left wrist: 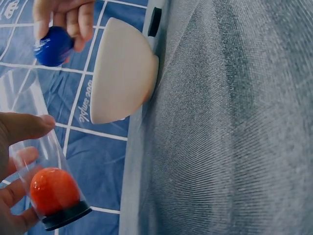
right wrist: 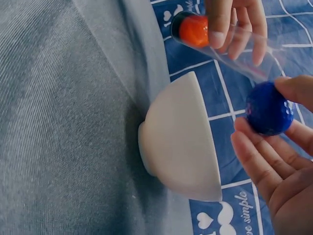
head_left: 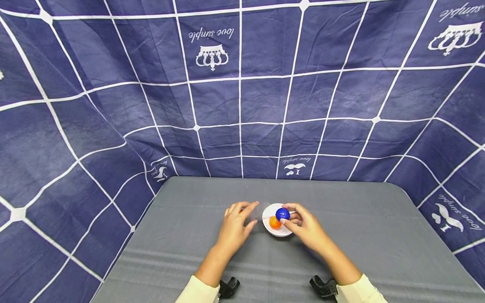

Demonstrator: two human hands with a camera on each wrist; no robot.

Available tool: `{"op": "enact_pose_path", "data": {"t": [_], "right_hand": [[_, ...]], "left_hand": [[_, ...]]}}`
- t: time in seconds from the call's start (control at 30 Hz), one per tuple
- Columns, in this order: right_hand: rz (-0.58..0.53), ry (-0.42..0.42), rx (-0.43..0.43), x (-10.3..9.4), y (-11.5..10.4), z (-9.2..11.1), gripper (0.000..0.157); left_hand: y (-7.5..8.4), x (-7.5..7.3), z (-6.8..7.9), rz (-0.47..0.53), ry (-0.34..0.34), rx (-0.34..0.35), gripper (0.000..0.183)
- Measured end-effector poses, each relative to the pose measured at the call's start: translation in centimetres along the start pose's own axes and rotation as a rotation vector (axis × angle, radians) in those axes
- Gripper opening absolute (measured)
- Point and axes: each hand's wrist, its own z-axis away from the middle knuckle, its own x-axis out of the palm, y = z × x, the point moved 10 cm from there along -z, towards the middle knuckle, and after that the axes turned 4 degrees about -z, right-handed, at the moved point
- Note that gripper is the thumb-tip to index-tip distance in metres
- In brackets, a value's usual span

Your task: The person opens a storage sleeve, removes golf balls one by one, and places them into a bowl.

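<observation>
My right hand pinches a glossy blue ball between thumb and fingers, over the right side of a white bowl. An orange ball lies inside that bowl; the wrist views show only the bowl's outside. To the left, my left hand holds a clear tube with thumb and fingers on opposite sides. A red-orange ball sits at the tube's lower end, against a black cap. The tube tilts with its other end toward the blue ball and is barely visible in the head view.
The bowl stands on a grey cloth-covered table. Behind and beside it hangs a blue curtain with white lines. A small black object lies beyond the bowl. Black wrist mounts sit by both cuffs.
</observation>
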Motion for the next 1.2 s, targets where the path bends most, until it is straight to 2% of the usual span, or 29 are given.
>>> {"op": "enact_pose_path", "data": {"t": [0.23,0.5,0.8,1.2], "right_hand": [[0.173,-0.037,-0.073,0.3,0.0,0.2,0.036],[0.276,-0.073,-0.136,1.0,-0.5,0.4,0.037],[0.419,-0.098,-0.150,1.6,-0.1,0.5,0.035],[0.489,-0.121,-0.184,2.3,0.0,0.4,0.035]], "left_hand": [[-2.0,0.8,0.2,0.176,-0.034,-0.164,0.059],[-2.9,1.3,0.5,0.258,-0.050,-0.245,0.059],[-4.1,2.3,0.9,0.299,-0.076,-0.322,0.058],[-4.6,2.7,1.2,0.259,-0.095,-0.364,0.057]]}}
